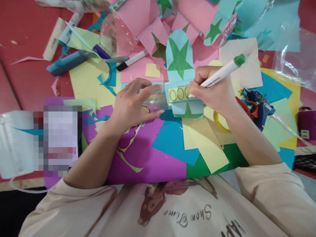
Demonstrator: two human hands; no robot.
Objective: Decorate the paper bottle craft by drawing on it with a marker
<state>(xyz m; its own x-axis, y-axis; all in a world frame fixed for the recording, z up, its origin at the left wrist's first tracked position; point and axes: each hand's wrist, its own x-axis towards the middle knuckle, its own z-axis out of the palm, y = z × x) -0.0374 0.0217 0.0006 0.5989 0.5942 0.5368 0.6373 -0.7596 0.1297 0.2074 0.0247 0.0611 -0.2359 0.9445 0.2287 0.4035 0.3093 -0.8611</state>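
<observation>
My right hand (pixel 212 87) is closed round a white acrylic marker (pixel 222 72) with a green end. Its tip touches a pale yellow strip (pixel 175 94) bearing green ring shapes; the last ring is partly covered by my fingers. That strip lies across a light blue band on a see-through plastic cylinder (pixel 155 98). My left hand (pixel 137 103) grips the cylinder from the left, thumb below and fingers above. A light blue rounded paper piece (pixel 179 56) with a green star sticks out above the band, and a similar starred piece (pixel 187 109) shows below it.
Red-handled scissors (pixel 243 107), a yellow tape ring (pixel 221 121) and keys (pixel 254 95) lie right of my wrist. A black-tipped marker (pixel 133 60) and blue scraps (pixel 108 79) are at upper left. Purple paper (pixel 148 158) covers the front. A white box-like object (pixel 16 144) stands far left.
</observation>
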